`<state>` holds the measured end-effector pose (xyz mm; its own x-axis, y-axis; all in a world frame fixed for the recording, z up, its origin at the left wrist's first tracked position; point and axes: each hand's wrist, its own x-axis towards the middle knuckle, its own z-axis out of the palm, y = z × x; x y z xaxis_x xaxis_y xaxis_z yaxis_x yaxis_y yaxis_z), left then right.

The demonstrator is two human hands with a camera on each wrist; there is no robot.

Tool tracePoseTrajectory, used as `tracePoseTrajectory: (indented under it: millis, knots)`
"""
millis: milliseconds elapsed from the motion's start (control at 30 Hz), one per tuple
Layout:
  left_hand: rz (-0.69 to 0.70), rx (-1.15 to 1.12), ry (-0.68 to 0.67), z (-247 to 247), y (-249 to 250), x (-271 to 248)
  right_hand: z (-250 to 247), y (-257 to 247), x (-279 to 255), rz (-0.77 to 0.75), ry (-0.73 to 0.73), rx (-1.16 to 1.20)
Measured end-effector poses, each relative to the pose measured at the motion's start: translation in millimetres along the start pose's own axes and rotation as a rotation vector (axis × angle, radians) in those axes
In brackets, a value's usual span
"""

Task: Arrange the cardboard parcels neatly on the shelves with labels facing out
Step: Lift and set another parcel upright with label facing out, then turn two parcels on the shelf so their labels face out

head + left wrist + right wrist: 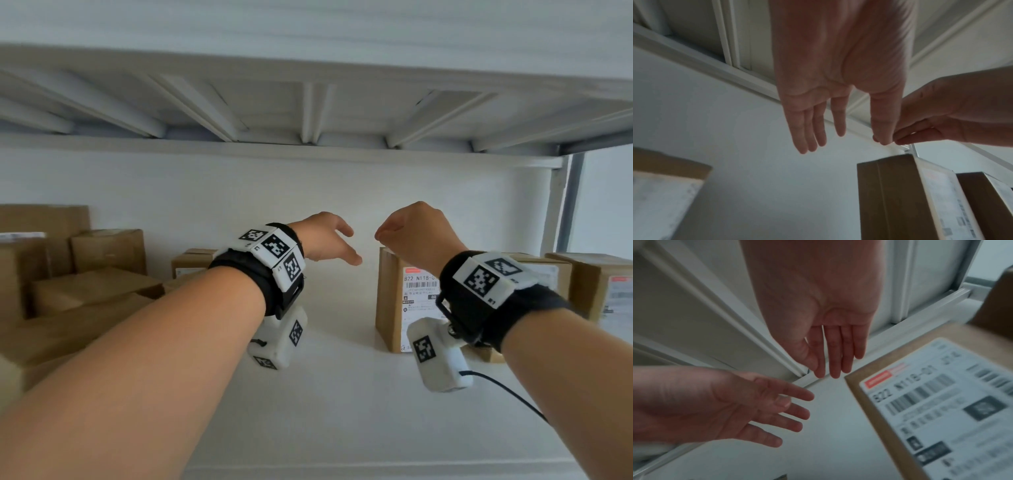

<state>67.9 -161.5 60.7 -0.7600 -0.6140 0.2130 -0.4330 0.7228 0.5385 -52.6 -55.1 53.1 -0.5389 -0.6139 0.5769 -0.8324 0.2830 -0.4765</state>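
An upright cardboard parcel (394, 301) (931, 402) (890, 194) stands on the white shelf (342, 404), its white label "822 N118-01" facing me. My right hand (411, 233) (830, 345) hovers just above its top left corner, fingers straight and empty, apart from the box. My left hand (329, 240) (818, 116) is raised beside it to the left, palm open and holding nothing. The two hands' fingertips nearly meet. In the right wrist view my left hand (735, 405) shows spread fingers.
More labelled parcels (589, 284) stand in a row to the right. A loose pile of brown boxes (85, 291) fills the shelf's left end, with a small box (191, 262) behind my left wrist. The upper shelf's underside (308, 113) hangs close overhead.
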Motion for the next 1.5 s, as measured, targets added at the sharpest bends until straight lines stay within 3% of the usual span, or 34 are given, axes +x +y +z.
tracePoseTrajectory:
  millis: [133, 333, 433, 600, 733, 867, 1233, 1400, 1500]
  knots:
    - [-0.037, 0.242, 0.007, -41, -8, -24, 12, -30, 5, -0.077, -0.100, -0.173]
    - [-0.201, 0.291, 0.076, -95, -48, -62, 39, -79, -8, -0.237, -0.263, 0.024]
    - [-0.300, 0.310, 0.072, -102, -75, -75, 66, -99, -16, -0.332, -0.365, 0.022]
    - [-0.431, 0.276, -0.009, -106, -109, -91, 106, -127, -23, -0.480, -0.648, -0.201]
    - [-0.470, 0.226, -0.035, -102, -126, -95, 118, -143, -32, -0.595, -0.693, -0.257]
    - [-0.477, 0.209, -0.034, -96, -130, -94, 127, -154, -32, -0.657, -0.719, -0.464]
    - [-0.502, 0.108, -0.065, -99, -125, -96, 115, -150, -20, -0.518, -0.718, -0.627]
    - [-0.472, 0.133, -0.064, -111, -113, -100, 93, -141, -3, -0.372, -0.620, -0.243]
    - [-0.339, 0.084, -0.011, -115, -102, -100, 81, -147, 5, -0.295, -0.554, 0.047]
